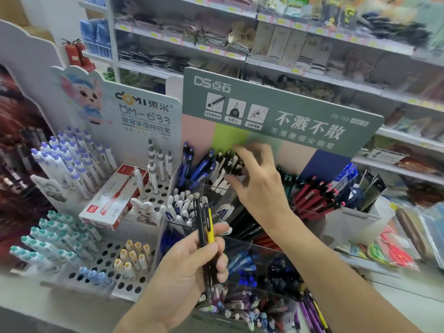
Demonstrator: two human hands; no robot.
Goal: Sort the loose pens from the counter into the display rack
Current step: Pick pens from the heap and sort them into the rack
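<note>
My left hand (189, 267) grips a small bundle of loose pens (204, 224), black ones and a yellow one, held upright in front of the clear display rack (217, 188). My right hand (259, 186) reaches into the rack's upper tier. Its fingers are spread and straight, with the fingertips over the tops of the black-and-white pens (222, 170) standing in a compartment. It is blurred and no pen shows in its grasp. Blue pens (192, 164) fill the compartment to the left and red pens (312, 197) the one to the right.
A green sign board (288, 116) stands behind the rack. On the left is a white peg-hole stand with purple-capped pens (69, 159) and teal-capped pens (55, 234), and a red-and-white pen box (113, 198) lies on it. Store shelves (312, 32) rise behind; packaged goods (396, 251) lie at right.
</note>
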